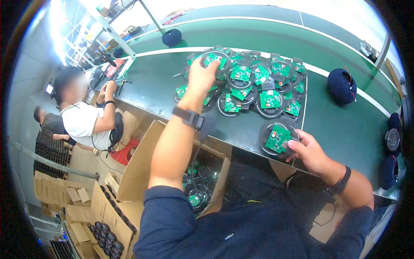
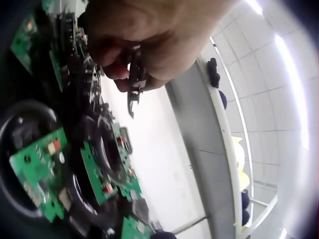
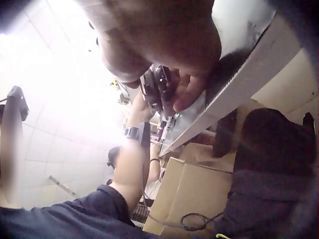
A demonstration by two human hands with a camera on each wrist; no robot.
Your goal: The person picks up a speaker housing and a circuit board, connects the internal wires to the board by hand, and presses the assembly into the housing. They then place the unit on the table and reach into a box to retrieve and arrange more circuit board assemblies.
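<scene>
My left hand (image 1: 202, 80) reaches over the heap of round black housings with green circuit boards (image 1: 258, 74) on the bench. Its thumb and fingers pinch one black housing with a green board (image 1: 215, 59) at the back left of the heap; in the left wrist view this piece (image 2: 134, 79) is seen edge-on. Near the bench's front edge, my right hand (image 1: 314, 154) grips another black housing with a green board (image 1: 276, 139), thumb on top by the board's corner. In the right wrist view that piece (image 3: 155, 88) also appears edge-on between thumb and fingers.
Below the bench (image 1: 172, 93) stands an open cardboard box (image 1: 222, 183) with more round black parts inside. Dark round bundles (image 1: 342, 86) lie at the right. At the left, another person (image 1: 84, 121) sits along the bench. Cartons (image 1: 79, 211) are stacked on the floor.
</scene>
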